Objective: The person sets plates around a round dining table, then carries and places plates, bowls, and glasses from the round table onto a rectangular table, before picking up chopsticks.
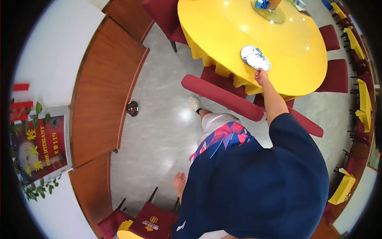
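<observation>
My right hand (261,76) reaches out over the round table, its fingers closed on the near edge of a white plate (259,62) with blue patterning. A second blue-and-white plate (248,51) partly overlaps it on the far side. Both are at the near part of the yellow tablecloth (223,46); whether the held plate touches the cloth I cannot tell. My left hand (180,183) hangs low at my side, fingers slightly bent and apart, with nothing in it.
Dark red chairs (223,95) stand against the near side of the table. A turntable (270,14) carries small items. Wooden panelling (103,83) lines the left, with a small dark object (132,108) on the floor. More chairs (153,219) stand at lower left.
</observation>
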Tool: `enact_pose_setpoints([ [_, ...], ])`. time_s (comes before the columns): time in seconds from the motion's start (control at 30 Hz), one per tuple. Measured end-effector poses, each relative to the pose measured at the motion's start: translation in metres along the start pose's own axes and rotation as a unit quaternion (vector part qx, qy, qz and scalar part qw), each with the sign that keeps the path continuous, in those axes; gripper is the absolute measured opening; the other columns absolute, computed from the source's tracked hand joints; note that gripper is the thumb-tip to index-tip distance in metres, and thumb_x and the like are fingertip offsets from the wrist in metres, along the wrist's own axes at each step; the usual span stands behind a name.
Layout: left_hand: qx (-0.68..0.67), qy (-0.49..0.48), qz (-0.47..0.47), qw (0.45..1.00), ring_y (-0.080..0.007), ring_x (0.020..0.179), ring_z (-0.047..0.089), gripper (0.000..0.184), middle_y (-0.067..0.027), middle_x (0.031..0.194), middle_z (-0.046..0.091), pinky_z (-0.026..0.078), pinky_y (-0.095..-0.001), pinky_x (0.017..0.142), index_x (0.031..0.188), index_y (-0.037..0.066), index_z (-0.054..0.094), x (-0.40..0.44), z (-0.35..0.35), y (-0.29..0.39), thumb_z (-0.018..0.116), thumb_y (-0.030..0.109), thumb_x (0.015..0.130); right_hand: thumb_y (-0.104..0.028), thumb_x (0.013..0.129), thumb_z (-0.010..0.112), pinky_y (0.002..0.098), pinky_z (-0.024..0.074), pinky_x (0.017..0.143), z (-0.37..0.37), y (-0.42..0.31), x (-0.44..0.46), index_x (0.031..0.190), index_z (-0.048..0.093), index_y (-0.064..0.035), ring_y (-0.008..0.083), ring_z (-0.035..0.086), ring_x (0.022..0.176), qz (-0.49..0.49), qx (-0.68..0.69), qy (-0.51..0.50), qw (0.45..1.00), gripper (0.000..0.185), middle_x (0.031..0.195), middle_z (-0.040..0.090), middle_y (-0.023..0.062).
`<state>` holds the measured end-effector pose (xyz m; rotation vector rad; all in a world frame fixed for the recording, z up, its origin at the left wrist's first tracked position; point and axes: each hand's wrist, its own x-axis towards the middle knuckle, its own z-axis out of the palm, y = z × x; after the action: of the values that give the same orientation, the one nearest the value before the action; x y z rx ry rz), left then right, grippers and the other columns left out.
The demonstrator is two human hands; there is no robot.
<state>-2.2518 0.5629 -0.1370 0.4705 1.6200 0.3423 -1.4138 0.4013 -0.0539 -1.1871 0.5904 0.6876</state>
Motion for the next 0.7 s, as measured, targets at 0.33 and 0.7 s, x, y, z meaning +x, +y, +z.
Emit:
enact_pose_setpoints([
  [0.33,0.151,-0.030,-0.032,0.988,-0.0246,0.097,0.059,0.043,-0.0147,0.105,0.061,0.048,-0.0380,0.082,0.129,0.005,0.046,0.053,0.061,0.196,0.046,0.028,0.092,-0.031,0.093,0.051,0.0222,0.0373,0.043,0.030,0.024,0.030,0.084,0.054,-0.0046,0.0105,0.047,0.049,-0.015,0.108,0.045,0.993,0.028,0.063,0.056,0.0025],
  [0.7,0.305,-0.052,0.154,0.938,-0.0192,0.094,0.060,0.036,-0.0113,0.105,0.063,0.047,-0.0343,0.079,0.118,0.007,0.053,-0.001,0.306,0.474,0.046,0.032,0.093,-0.049,0.088,0.054,0.0263,0.0460,0.050,0.032,0.011,0.048,0.094,0.054,0.0007,0.0165,0.059,0.060,0.059,-0.135,0.113,0.983,0.050,0.073,0.062,0.0117],
])
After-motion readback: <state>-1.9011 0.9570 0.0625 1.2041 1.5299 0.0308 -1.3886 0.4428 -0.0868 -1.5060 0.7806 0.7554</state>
